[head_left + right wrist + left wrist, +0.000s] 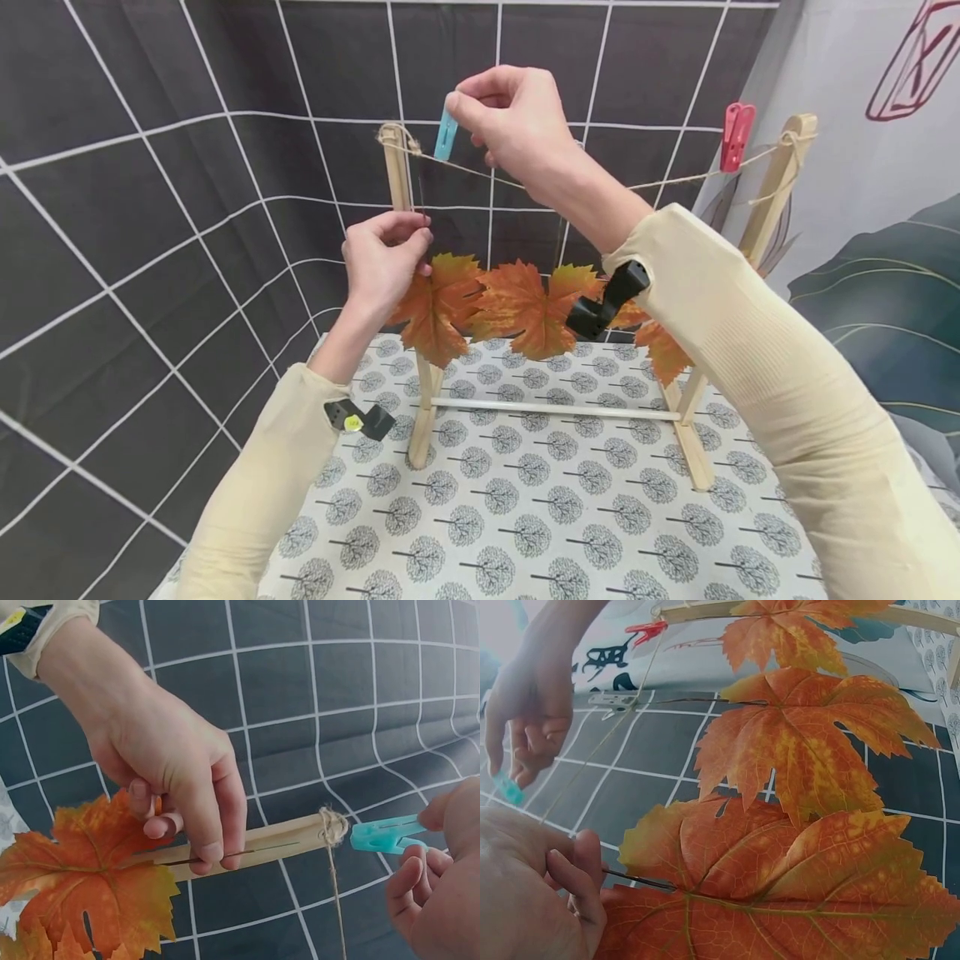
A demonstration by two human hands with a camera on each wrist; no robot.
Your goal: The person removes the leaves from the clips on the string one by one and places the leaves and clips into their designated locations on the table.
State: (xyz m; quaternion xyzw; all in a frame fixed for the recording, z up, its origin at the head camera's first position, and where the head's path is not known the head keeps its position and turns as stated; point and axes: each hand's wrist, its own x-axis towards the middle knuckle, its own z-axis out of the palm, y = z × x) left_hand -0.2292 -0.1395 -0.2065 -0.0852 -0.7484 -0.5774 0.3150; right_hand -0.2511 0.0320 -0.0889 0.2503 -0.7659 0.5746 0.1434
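Note:
My left hand (pixel 386 258) pinches the thin stem (pixel 180 862) of an orange maple leaf (pixel 438 312), which hangs below the fingers near the left post. Above and to the right, my right hand (pixel 517 121) holds a light blue clothespin (pixel 446 129) by its handle end between thumb and fingers. The clothespin points down at the twine (pixel 480 172) close to its left knot. In the right wrist view its jaws are close to the knot on the wooden post (pixel 292 838). More orange leaves (pixel 525 308) hang to the right, one partly hidden behind my right forearm.
A red clothespin (pixel 737 137) grips the twine near the right post (pixel 780 183). A metallic clip (pixel 615 701) holds a leaf stem on the twine. The wooden stand has a white crossbar (pixel 555 408) above a tree-print tablecloth (pixel 525 517). Dark gridded cloth (pixel 247 158) hangs behind.

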